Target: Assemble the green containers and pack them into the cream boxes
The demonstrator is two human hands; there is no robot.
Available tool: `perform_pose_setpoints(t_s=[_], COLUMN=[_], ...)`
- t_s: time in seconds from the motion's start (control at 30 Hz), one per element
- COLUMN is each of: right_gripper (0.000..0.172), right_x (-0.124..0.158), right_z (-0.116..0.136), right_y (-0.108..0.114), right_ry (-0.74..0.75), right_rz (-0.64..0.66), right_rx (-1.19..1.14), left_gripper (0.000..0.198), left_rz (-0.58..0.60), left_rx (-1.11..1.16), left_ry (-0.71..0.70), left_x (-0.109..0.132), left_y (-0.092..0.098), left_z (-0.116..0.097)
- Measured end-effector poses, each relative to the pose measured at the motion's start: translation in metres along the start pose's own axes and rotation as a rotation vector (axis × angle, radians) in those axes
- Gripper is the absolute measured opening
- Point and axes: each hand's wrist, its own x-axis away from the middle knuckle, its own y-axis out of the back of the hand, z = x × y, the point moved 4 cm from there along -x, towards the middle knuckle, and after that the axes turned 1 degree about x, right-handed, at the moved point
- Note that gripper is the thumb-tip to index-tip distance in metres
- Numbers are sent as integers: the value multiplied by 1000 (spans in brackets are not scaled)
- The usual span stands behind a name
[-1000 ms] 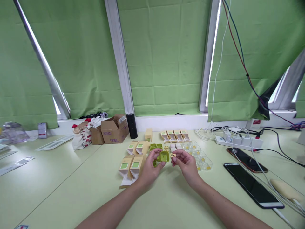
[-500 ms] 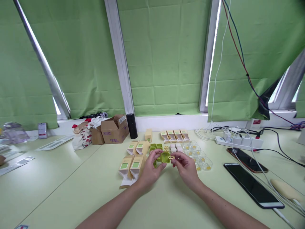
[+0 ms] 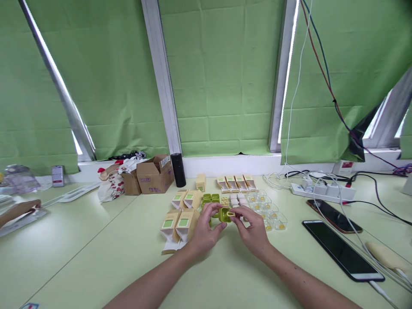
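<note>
Between the thumb and fingers of my left hand [image 3: 206, 229] is a small green square cup [image 3: 224, 216], its hollow side facing me. My right hand [image 3: 252, 226] pinches a small pale yellow looped piece [image 3: 231, 214] against the cup's right side; whether it is fixed to the cup I cannot tell. Behind my hands sit more green cups [image 3: 210, 197], partly hidden, with small yellow pieces [image 3: 225, 200] and white blocks [image 3: 238, 199] beside them. Clear plastic cases with yellow bits [image 3: 266, 210] lie to the right. Open kraft boxes [image 3: 186, 225] with green labels stand left of my left hand.
More kraft boxes [image 3: 237, 183] line the back. Behind on the left are a brown carton [image 3: 155, 176] and a black cylinder [image 3: 178, 170]. Phones [image 3: 343, 249], cables and a power strip [image 3: 318, 191] lie right. Another person's hand [image 3: 21, 211] is at far left.
The green cup has turned slightly and shifted a little right, and my right fingers have closed in over the yellow piece. Another person's hand has reached further in at the left.
</note>
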Motion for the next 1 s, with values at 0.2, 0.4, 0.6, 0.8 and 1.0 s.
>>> perform_pose_setpoints(t_s=[0.2, 0.4, 0.6, 0.8, 1.0], right_gripper=[20, 19, 19, 19, 20], right_x=[2, 4, 4, 4, 3], right_z=[4, 10, 11, 10, 11], right_y=[1, -2, -3, -4, -5], right_ry=[220, 331, 357, 375, 394], right_rz=[-46, 1, -2, 3, 12], right_rx=[291, 435, 474, 488, 484], left_gripper=[39, 39, 39, 42, 42], left_rz=[18, 44, 48, 56, 58], left_rx=[-52, -80, -93, -105, -89], left_ry=[-62, -101, -107, -92, -78], left_x=[0, 0, 2, 2, 3], left_y=[-1, -2, -3, -4, -5], left_z=[-6, -9, -9, -8, -11])
